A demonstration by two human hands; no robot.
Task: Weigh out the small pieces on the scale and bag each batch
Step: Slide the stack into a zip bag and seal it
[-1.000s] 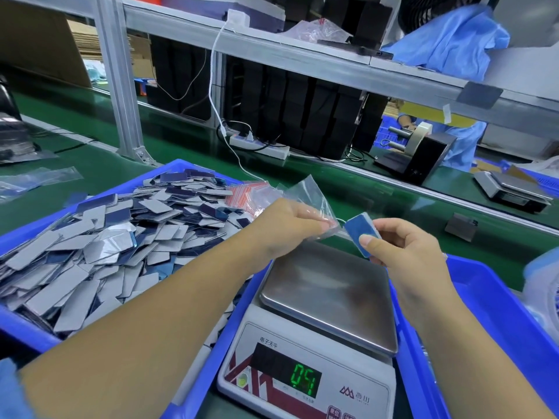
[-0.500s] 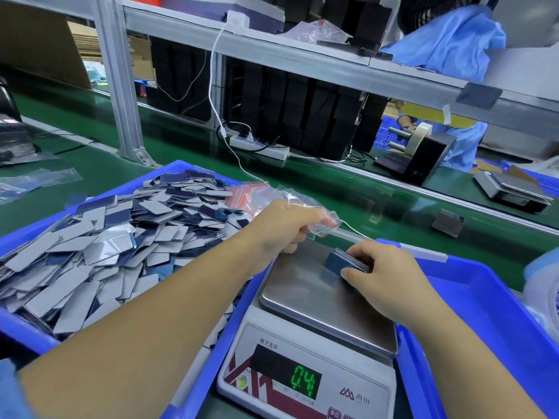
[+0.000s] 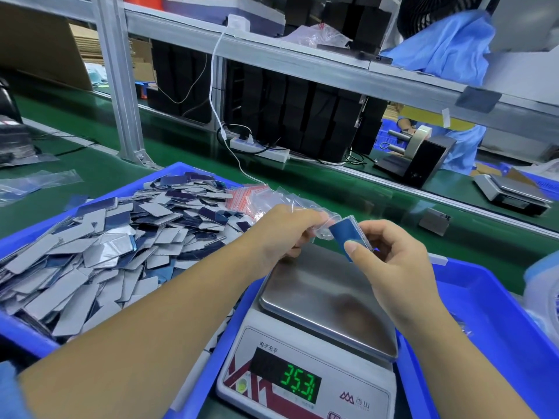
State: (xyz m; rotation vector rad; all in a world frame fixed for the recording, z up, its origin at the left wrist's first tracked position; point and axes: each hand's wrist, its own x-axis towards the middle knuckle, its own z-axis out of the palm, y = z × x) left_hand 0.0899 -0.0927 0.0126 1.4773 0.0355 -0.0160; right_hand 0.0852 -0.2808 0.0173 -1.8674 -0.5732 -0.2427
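Your right hand (image 3: 393, 261) pinches the weighed stack of blue pieces (image 3: 348, 234) above the scale (image 3: 317, 343); your left hand (image 3: 287, 234) pinches the clear bag (image 3: 317, 217) just beside it. Spread the mouth wide, slide squarely.

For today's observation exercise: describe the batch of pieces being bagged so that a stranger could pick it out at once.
Find the scale with the green display between the two blue bins. Just above the far edge of its steel pan, the right hand pinches a small blue stack at the mouth of the clear bag held by the left hand. Unlike the loose pieces heaped in the left bin, it is squared up.
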